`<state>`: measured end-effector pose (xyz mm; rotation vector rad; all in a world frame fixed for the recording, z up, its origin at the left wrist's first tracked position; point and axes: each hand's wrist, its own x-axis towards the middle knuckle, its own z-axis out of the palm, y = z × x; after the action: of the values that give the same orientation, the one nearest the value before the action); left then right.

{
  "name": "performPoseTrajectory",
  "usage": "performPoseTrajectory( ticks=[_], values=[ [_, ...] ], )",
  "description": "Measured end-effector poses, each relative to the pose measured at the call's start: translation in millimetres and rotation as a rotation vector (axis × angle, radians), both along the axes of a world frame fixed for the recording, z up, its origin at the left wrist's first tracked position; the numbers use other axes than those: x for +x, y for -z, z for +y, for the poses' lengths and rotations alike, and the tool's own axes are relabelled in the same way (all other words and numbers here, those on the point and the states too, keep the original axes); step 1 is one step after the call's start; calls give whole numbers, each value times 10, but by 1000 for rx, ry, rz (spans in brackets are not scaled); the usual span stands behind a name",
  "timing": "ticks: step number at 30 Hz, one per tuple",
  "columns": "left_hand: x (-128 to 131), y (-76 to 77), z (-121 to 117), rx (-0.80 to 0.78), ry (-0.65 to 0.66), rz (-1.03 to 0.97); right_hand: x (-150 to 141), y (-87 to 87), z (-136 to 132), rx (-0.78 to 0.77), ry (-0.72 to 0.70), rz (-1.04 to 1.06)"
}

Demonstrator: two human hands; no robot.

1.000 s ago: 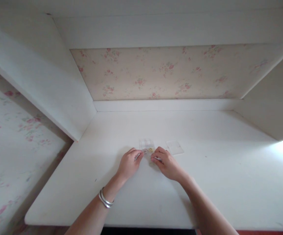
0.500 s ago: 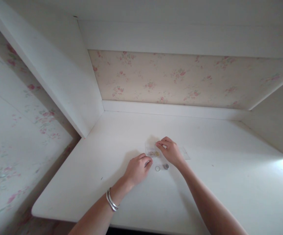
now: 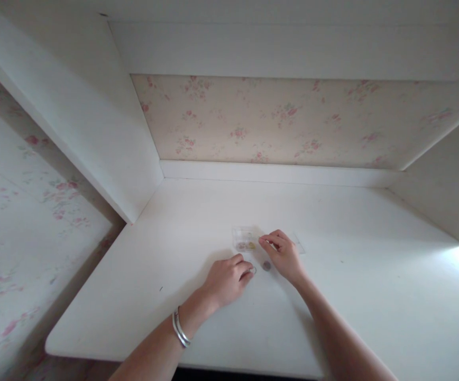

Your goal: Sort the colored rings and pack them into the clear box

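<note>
My left hand (image 3: 229, 276), with silver bangles (image 3: 180, 328) at the wrist, has its thumb and fingers closed on the edge of a small thin ring (image 3: 254, 270) at the desk surface. My right hand (image 3: 284, 257) hovers beside a clear plastic case (image 3: 238, 233), thumb and forefinger pinched together; whatever is between them is too small to make out. Inside the case's near compartments lie small items, one of them gold-coloured (image 3: 251, 246). A small round grey piece (image 3: 266, 265) rests between my two hands. The case's clear lid (image 3: 300, 244) shows partly behind my right hand.
All of this lies on a white desk (image 3: 352, 296) with side panels and a shelf above. A raised strip (image 3: 281, 173) runs along its back edge. A tiny dark sliver (image 3: 161, 289) lies to the left.
My left hand has moved right and closed on the ring that lay by itself. My right hand has drawn slightly back from the case towards me. The view has shifted a little.
</note>
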<state>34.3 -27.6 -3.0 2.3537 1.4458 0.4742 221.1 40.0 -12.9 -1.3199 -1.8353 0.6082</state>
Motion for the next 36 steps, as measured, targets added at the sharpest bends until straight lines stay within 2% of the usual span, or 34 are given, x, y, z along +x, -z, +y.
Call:
performPoseTrajectory(
  ticks=[7,11,14,20,26,30,36],
  values=[
    [41,0,13,-3,35,53,-33,-25,57,45,46,64],
    [56,15,26,-18,46,44,-109,-34,138,85,58,28],
    [63,37,30,-36,39,32,-128,-14,180,59,55,-34],
    [68,28,15,-69,28,-35,43,-58,108,36,109,-42],
    [67,-14,49,-129,-24,-244,279,-106,-152,-47,-86,-67],
    [92,-85,195,-65,-56,-282,350,-41,-239,-93,-116,-46],
    [200,-214,622,87,-112,-128,382,-34,-218,-90,-61,14]
  ],
)
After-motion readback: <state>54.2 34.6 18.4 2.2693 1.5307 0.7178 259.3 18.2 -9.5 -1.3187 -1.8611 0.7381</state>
